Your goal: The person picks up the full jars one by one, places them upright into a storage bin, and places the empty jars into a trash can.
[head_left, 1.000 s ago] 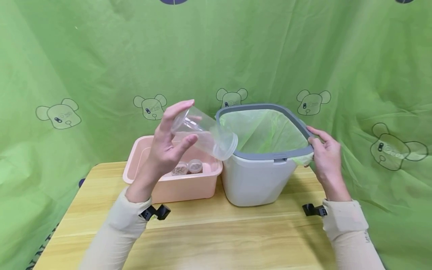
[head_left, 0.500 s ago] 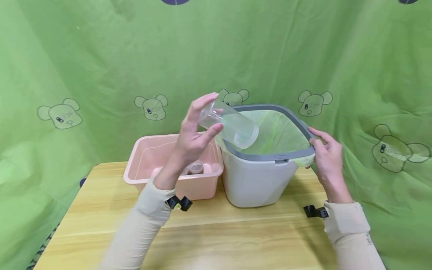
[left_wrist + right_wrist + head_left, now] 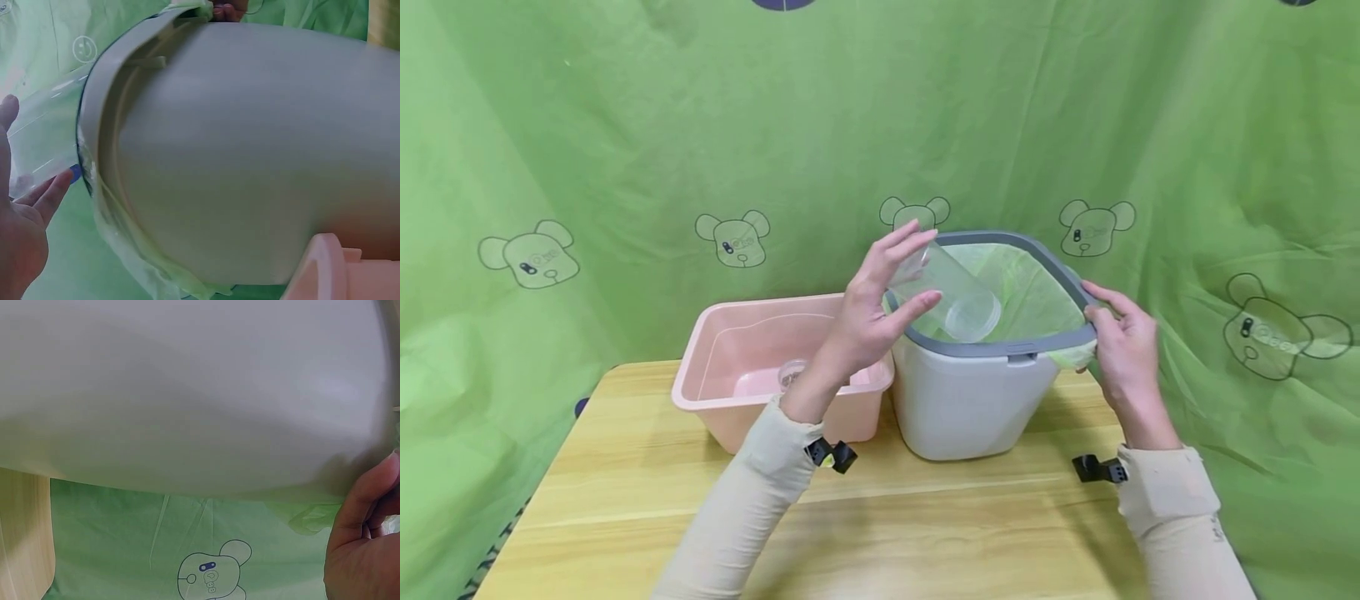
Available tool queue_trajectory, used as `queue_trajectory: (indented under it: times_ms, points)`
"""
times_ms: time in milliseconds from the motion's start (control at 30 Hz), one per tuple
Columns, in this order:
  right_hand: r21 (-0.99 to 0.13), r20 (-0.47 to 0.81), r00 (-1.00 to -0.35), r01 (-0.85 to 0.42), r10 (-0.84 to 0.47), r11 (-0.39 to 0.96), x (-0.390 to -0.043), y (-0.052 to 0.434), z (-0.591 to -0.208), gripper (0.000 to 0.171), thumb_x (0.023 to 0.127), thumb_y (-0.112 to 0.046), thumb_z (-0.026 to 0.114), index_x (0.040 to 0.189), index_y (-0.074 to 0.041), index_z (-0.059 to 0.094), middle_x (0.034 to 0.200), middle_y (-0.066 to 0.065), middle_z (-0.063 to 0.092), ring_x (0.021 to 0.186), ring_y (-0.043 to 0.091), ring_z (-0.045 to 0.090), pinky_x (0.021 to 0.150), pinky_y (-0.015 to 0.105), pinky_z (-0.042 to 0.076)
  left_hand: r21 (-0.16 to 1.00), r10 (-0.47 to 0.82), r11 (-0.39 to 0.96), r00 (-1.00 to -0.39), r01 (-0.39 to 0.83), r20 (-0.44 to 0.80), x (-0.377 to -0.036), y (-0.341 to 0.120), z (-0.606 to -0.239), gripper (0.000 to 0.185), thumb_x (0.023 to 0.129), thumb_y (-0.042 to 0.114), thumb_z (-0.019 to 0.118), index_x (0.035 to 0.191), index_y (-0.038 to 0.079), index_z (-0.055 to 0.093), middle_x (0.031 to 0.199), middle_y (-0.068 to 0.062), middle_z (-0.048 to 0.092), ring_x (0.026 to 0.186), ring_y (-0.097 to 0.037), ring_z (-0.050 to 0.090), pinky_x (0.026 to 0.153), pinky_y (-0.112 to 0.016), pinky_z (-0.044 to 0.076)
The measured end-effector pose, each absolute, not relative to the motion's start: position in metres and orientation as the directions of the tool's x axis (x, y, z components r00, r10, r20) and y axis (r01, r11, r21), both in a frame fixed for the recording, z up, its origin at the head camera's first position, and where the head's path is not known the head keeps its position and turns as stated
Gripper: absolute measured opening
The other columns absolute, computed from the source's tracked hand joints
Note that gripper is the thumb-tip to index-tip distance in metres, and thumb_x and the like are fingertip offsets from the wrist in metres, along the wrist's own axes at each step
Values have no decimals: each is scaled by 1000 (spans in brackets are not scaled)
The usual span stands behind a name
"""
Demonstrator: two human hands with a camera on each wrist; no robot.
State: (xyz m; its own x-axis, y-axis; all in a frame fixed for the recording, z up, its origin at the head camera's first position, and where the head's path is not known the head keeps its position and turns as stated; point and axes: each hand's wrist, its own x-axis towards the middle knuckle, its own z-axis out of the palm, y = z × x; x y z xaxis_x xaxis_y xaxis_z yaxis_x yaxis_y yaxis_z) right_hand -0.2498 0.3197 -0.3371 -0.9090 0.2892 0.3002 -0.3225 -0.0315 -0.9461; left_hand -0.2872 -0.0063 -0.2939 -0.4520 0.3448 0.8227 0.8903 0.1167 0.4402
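A clear plastic cup (image 3: pixel 966 292) tilts down over the mouth of the white trash bin (image 3: pixel 977 408), its rim end overlapping the opening. My left hand (image 3: pixel 872 308) holds the cup between thumb and spread fingers near its base; in the left wrist view the cup (image 3: pixel 50 119) reaches past the bin's edge. A light green bag (image 3: pixel 1037 283) lines the bin under a grey rim ring (image 3: pixel 992 346). My right hand (image 3: pixel 1123 346) grips that ring and the bag's edge at the right side, thumb on top. The bin hides some of its fingers in the right wrist view.
Left of the bin stands a pink plastic basin (image 3: pixel 707 358), with a small round clear tub (image 3: pixel 792 371) inside, partly hidden by my left arm. Both containers rest on a wooden table (image 3: pixel 925 533). A green curtain (image 3: pixel 820 125) with bear prints hangs behind.
My left hand has moved right with the cup, from above the basin to over the bin's opening. The cup now points more steeply down into the bin. My right hand stays on the rim.
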Motion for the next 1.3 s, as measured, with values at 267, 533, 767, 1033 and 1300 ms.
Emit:
queue_trajectory:
  times_ms: [267, 533, 767, 1033, 1300]
  points:
    - [-944, 303, -911, -327, 281, -42, -250, 319, -337, 44, 104, -3, 52, 148, 2, 52, 72, 8, 73, 40, 13, 58, 30, 28, 45, 428, 348, 168, -460, 888, 817, -294, -3, -302, 60, 94, 16, 75, 149, 13, 52, 160, -11, 41, 151, -21, 38, 124, -46, 34]
    - [-944, 305, -908, -329, 287, -37, -250, 319, -337, 43, 104, -4, 52, 147, 1, 53, 72, 8, 73, 39, 13, 58, 30, 27, 45, 454, 377, 205, -498, 867, 781, -298, -2, -308, 54, 96, 19, 73, 147, 15, 56, 160, -11, 42, 150, -19, 38, 122, -45, 37]
    - [-941, 314, -910, -336, 270, -38, -250, 319, -337, 44, 104, -4, 52, 148, 2, 52, 74, 8, 74, 40, 14, 59, 31, 28, 46, 479, 393, 222, -528, 849, 753, -299, -3, -312, 51, 97, 18, 71, 146, 15, 57, 162, -11, 39, 153, -20, 33, 124, -49, 34]
    - [-941, 311, -908, -336, 281, -45, -250, 319, -336, 44, 104, -4, 52, 147, 1, 53, 74, 8, 74, 41, 14, 59, 31, 27, 46, 522, 416, 244, -574, 817, 705, -298, -1, -318, 54, 97, 24, 72, 148, 22, 55, 166, -5, 34, 154, -18, 31, 121, -57, 36]
    - [-943, 304, -908, -329, 288, -42, -250, 319, -338, 42, 104, -5, 53, 147, -2, 55, 74, 7, 74, 41, 13, 59, 31, 27, 46, 534, 403, 220, -575, 816, 712, -297, 0, -323, 58, 95, 18, 75, 149, 18, 54, 163, -11, 36, 147, -26, 41, 113, -42, 48]
